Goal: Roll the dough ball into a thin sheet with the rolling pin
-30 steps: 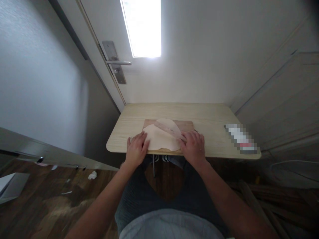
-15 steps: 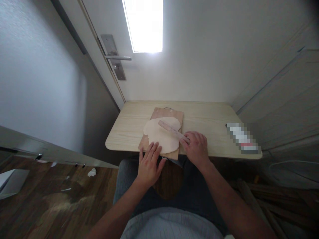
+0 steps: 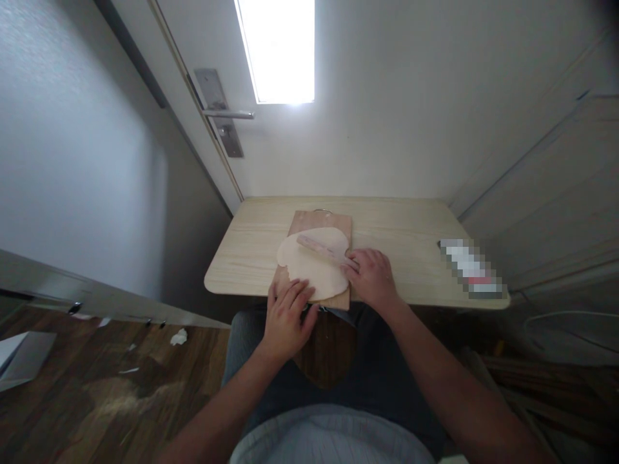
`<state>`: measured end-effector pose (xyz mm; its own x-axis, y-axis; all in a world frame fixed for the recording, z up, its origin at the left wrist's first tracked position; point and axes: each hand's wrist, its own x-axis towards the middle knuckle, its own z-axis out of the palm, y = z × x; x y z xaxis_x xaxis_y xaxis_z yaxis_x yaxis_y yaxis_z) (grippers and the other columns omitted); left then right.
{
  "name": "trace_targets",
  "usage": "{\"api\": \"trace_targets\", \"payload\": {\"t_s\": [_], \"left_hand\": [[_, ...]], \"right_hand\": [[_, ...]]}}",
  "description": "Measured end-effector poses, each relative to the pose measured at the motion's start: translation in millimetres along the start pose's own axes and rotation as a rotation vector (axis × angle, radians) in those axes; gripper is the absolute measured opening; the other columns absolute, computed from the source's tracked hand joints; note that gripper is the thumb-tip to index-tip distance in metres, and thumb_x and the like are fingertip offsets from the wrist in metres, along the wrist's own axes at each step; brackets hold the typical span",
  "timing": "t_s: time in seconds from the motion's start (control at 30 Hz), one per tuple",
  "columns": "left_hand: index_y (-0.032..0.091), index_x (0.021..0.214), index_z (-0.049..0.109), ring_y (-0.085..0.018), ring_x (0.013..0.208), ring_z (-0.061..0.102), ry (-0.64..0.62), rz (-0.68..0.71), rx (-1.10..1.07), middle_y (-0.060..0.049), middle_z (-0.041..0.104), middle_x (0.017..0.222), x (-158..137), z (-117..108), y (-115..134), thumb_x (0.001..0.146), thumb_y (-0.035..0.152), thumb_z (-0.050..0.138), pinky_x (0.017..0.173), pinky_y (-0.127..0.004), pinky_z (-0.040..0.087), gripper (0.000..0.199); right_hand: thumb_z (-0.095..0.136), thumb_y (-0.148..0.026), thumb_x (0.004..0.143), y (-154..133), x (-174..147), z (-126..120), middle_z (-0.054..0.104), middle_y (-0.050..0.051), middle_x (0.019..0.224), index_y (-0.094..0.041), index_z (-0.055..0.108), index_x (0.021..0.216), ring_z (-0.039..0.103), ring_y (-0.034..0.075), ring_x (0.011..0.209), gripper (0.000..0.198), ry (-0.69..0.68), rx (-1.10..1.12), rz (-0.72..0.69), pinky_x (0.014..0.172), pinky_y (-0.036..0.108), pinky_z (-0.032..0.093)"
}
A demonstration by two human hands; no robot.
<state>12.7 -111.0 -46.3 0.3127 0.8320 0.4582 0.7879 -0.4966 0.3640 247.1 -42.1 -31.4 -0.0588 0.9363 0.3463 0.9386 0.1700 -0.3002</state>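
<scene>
A thin, flat sheet of pale dough (image 3: pixel 319 277) with a ragged left edge covers most of a wooden cutting board (image 3: pixel 322 221). Slanting across the dough is a slim wooden rolling pin (image 3: pixel 322 249). My right hand (image 3: pixel 374 277) is closed around the pin's right end, beside the dough's right edge. With fingers spread, my left hand (image 3: pixel 290 319) lies over the near left corner of the board. Its fingertips touch the near edge of the dough, and its thumb is by the board's front edge.
The board rests on a light wooden table (image 3: pixel 406 238) against a door with a metal handle (image 3: pixel 227 114). A pixelated object (image 3: pixel 471 269) lies at the table's right end. Paper scraps (image 3: pixel 178 336) litter the wooden floor at left.
My right hand has moved left with the rolling pin across the dough. The board has turned slightly, its far end shifting left. My left hand stays at the near left corner.
</scene>
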Motion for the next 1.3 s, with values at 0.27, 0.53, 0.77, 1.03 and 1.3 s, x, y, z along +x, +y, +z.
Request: {"api": "trace_targets", "payload": {"t_s": [0.27,0.53,0.77,1.03,1.3], "left_hand": [[0.024,0.129,0.061,-0.024,0.135,0.05,-0.03,-0.055,0.056,-0.008,0.06,0.142,89.2,-4.1,-24.0,0.101,0.04,0.046,0.118,-0.049,0.031,0.035],[0.022,0.153,0.039,-0.029,0.149,0.033,-0.294,-0.045,0.179,-0.01,0.043,0.159,150.7,36.3,-42.2,0.104,0.05,0.023,0.119,-0.058,0.025,0.058],[0.02,0.148,0.045,-0.031,0.148,0.033,-0.314,-0.029,0.221,-0.012,0.047,0.155,175.6,47.8,-41.0,0.104,0.051,0.021,0.118,-0.058,0.024,0.059],[0.024,0.139,0.053,-0.032,0.14,0.039,-0.297,0.015,0.254,-0.009,0.052,0.15,208.6,61.5,-43.6,0.105,0.048,0.024,0.116,-0.056,0.026,0.051],[0.025,0.134,0.057,-0.034,0.132,0.045,-0.372,0.052,0.267,-0.013,0.057,0.141,237.8,63.9,-38.9,0.105,0.045,0.024,0.107,-0.061,0.033,0.048]], "right_hand": [[0.062,-0.048,0.092,3.2,6.1,-5.0,0.072,0.006,0.11,-0.027,0.073,0.106,0.057,0.026,0.104,0.028,-0.019,-0.045,0.037,0.092,0.04,0.033],[0.048,-0.056,0.098,12.2,6.5,-5.6,0.071,0.011,0.112,-0.023,0.072,0.112,0.054,0.028,0.105,0.043,0.006,-0.147,0.055,0.093,0.041,0.03],[0.042,-0.058,0.101,28.7,24.7,2.8,0.07,0.012,0.121,-0.02,0.071,0.116,0.053,0.03,0.11,0.05,0.048,-0.208,0.096,0.097,0.044,0.026],[0.046,-0.059,0.098,47.1,58.2,5.2,0.071,0.013,0.119,-0.02,0.072,0.116,0.056,0.029,0.111,0.05,-0.023,-0.159,0.191,0.095,0.042,0.033],[0.042,-0.061,0.098,68.1,93.2,8.3,0.07,0.016,0.117,-0.02,0.074,0.111,0.059,0.031,0.107,0.054,-0.038,-0.146,0.305,0.09,0.043,0.038]]}}
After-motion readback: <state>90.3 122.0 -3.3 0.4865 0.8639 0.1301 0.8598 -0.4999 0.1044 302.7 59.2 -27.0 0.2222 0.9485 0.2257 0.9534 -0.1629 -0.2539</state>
